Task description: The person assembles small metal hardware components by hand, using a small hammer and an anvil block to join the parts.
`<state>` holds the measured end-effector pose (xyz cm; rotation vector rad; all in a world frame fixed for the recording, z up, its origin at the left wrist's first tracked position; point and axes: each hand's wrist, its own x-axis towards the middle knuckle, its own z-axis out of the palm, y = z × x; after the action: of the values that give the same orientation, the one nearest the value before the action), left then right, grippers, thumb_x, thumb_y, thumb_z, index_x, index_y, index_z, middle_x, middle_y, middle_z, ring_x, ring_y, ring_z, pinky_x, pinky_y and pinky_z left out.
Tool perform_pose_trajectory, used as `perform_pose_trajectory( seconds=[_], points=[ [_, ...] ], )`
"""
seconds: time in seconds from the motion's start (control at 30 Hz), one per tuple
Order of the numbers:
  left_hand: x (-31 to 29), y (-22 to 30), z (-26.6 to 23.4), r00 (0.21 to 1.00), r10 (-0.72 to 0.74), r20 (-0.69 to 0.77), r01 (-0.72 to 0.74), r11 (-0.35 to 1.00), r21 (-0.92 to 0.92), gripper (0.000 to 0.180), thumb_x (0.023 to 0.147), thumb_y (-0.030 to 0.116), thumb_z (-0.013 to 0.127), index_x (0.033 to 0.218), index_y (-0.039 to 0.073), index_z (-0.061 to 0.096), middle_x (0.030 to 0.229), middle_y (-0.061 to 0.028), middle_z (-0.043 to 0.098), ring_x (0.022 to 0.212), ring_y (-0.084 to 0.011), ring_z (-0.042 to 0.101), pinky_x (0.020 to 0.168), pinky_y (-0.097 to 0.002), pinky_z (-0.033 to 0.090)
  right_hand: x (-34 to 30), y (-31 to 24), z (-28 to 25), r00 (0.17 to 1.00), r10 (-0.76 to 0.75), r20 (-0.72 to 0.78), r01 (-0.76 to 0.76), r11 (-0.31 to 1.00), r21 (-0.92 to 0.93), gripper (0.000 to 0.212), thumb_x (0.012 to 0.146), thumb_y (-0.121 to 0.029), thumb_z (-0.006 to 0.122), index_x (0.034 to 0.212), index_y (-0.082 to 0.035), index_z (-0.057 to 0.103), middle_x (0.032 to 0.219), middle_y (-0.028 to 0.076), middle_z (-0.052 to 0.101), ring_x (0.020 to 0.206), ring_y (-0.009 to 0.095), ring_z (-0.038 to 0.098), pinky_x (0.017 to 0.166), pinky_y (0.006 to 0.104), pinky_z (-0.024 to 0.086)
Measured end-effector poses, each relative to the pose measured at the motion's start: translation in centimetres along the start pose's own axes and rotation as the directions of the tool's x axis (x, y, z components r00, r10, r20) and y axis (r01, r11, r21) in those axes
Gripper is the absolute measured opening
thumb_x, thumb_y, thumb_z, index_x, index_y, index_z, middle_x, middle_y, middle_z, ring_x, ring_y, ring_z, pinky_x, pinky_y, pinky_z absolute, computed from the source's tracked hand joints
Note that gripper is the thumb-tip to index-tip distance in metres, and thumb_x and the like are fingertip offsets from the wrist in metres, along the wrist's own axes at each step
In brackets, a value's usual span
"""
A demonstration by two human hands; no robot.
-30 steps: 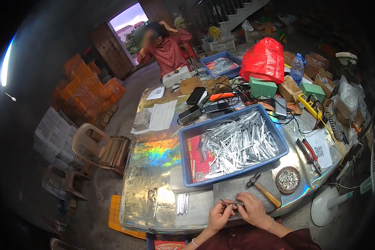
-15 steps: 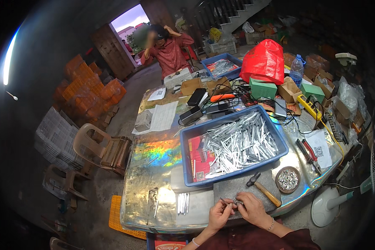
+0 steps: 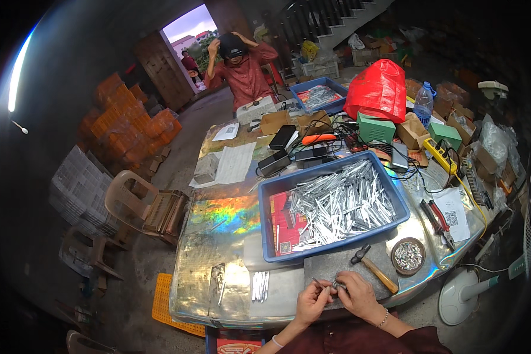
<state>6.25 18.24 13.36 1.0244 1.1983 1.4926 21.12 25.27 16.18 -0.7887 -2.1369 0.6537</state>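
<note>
Close to the table's near edge, my left hand (image 3: 310, 303) pinches a thin metal strip (image 3: 318, 283) between thumb and fingers. My right hand (image 3: 359, 296) is closed on a small grey metal piece (image 3: 338, 285), right beside the strip; its exact kind is too small to tell. Both hands are over a grey slab (image 3: 320, 269). A hammer (image 3: 379, 274) with a wooden handle lies just beyond my right hand. Farther right sits a round brown bowl (image 3: 393, 258) of small metal parts. A neat row of silver strips (image 3: 260, 287) lies left of my hands.
A blue tray (image 3: 265, 224) heaped with silver strips (image 3: 345, 203) fills the middle. Red-handled pliers (image 3: 439, 222) lie at right, near a yellow power strip (image 3: 439, 155). Cables, boxes and a red bag (image 3: 376, 91) crowd the back. Across the table, a person (image 3: 242, 74) holds their head.
The view has shifted slightly. My hands keep nearly the same pose around the small metal pieces. The person across the table has lowered their head, hands still raised to it.
</note>
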Motion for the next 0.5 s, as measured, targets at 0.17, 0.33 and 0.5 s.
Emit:
perform_pose_trajectory(
  seconds=[0.17, 0.33, 0.5],
  points=[
    [-0.04, 0.18, 0.17, 1.0, -0.003, 0.022, 0.004, 1.0, -0.021, 0.017, 0.094, 0.007, 0.052, 0.109, -0.001, 0.054, 0.09, -0.0081, 0.065, 0.068, -0.0072, 0.058, 0.061, -0.0197, 0.048, -0.17, 0.09, -0.06, 1.0, -0.012, -0.006, 0.012, 1.0, -0.021, 0.023, 0.076, -0.006, 0.062, 0.098, -0.002, 0.056, 0.102, 0.014, 0.06, 0.093, 0.032, 0.06, 0.077, 0.039, 0.05],
    [0.06, 0.26, 0.16, 1.0, 0.009, 0.005, -0.009, 1.0, -0.024, 0.015, 0.094, 0.006, 0.052, 0.107, -0.001, 0.056, 0.088, -0.0057, 0.064, 0.068, -0.0053, 0.056, 0.06, -0.0194, 0.048, -0.02, 0.04, 0.0, 1.0, -0.018, 0.001, 0.018, 0.999, -0.03, 0.024, 0.076, -0.006, 0.062, 0.098, -0.002, 0.056, 0.103, 0.014, 0.06, 0.093, 0.032, 0.06, 0.076, 0.039, 0.05],
    [0.03, 0.39, 0.26, 1.0, 0.006, 0.003, -0.006, 1.0, -0.027, 0.015, 0.094, 0.007, 0.052, 0.107, -0.001, 0.056, 0.088, -0.005, 0.064, 0.068, -0.0051, 0.056, 0.06, -0.0192, 0.048, 0.0, -0.13, 0.0, 1.0, -0.012, -0.002, 0.012, 0.999, -0.032, 0.023, 0.076, -0.005, 0.061, 0.098, -0.002, 0.056, 0.103, 0.013, 0.061, 0.093, 0.032, 0.06, 0.077, 0.039, 0.05]
  ],
)
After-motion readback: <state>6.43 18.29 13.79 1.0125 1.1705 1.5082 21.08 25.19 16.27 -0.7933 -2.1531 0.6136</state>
